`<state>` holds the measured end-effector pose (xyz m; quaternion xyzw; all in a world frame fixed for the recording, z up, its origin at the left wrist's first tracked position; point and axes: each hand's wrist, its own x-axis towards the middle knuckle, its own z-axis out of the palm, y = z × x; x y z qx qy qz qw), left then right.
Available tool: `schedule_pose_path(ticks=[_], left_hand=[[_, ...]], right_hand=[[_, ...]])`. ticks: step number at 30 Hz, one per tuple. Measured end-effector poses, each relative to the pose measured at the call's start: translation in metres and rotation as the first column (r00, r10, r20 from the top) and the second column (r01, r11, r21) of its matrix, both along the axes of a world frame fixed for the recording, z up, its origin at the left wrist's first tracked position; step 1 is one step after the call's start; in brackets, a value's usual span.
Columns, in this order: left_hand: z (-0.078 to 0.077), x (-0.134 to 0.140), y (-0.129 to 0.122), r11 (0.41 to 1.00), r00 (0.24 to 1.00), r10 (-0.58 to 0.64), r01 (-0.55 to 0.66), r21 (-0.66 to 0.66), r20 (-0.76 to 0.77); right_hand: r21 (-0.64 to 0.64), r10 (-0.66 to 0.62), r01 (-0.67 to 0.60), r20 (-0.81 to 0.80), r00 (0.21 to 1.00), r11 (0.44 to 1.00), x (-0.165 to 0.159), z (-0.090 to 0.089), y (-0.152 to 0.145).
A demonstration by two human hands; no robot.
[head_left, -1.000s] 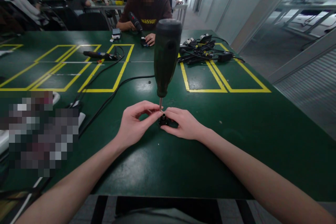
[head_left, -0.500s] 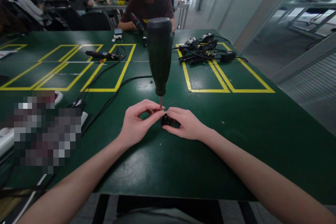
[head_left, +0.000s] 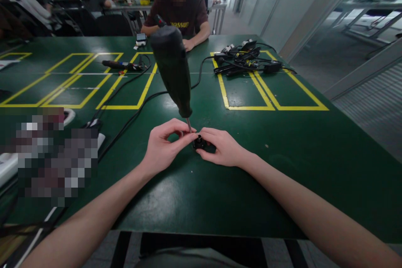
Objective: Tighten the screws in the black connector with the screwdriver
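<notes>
A screwdriver with a thick dark handle (head_left: 171, 67) stands tip down, tilted to the left, over the middle of the green table. My left hand (head_left: 165, 144) pinches its thin metal shaft low down between thumb and fingers. Right beside that pinch, my right hand (head_left: 221, 146) grips a small round black part (head_left: 199, 142) with a short upright stub, at table height. My right thumb and fingers close around the part from the right. Fingers hide the screwdriver's tip, so I cannot tell whether it touches the part.
Yellow tape rectangles (head_left: 248, 109) mark the green table (head_left: 251, 209). Tangled black cables (head_left: 248, 60) lie at the back right. A dark corded tool (head_left: 122, 65) rests at back left, its cable crossing the table. Blurred items sit near left. A person (head_left: 188, 12) sits opposite.
The screwdriver's handle has tipped from nearly upright to leaning left. Both my hands stay almost in place. The person opposite has brought a hand onto the table's far edge.
</notes>
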<state>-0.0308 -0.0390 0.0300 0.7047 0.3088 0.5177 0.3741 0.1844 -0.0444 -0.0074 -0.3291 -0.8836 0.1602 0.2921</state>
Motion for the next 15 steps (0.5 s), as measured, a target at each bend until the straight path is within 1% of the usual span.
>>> schedule_pose_path(ticks=[6, 11, 15], left_hand=[[0.000, 0.000, 0.001, 0.999, 1.000, -0.001, 0.001, 0.046, -0.013], [0.000, 0.000, 0.002, 0.992, 0.999, 0.006, 0.000, 0.126, -0.046], [0.001, 0.000, 0.002, 0.990, 0.997, 0.015, -0.005, 0.138, -0.069]], right_hand=[[-0.073, -0.021, 0.019, -0.025, 0.999, 0.997, -0.001, 0.001, -0.001], [-0.186, -0.153, 0.133, -0.101, 0.983, 0.973, -0.010, 0.000, -0.008], [-0.250, -0.221, 0.186, -0.120, 0.968, 0.950, -0.018, 0.001, -0.013]])
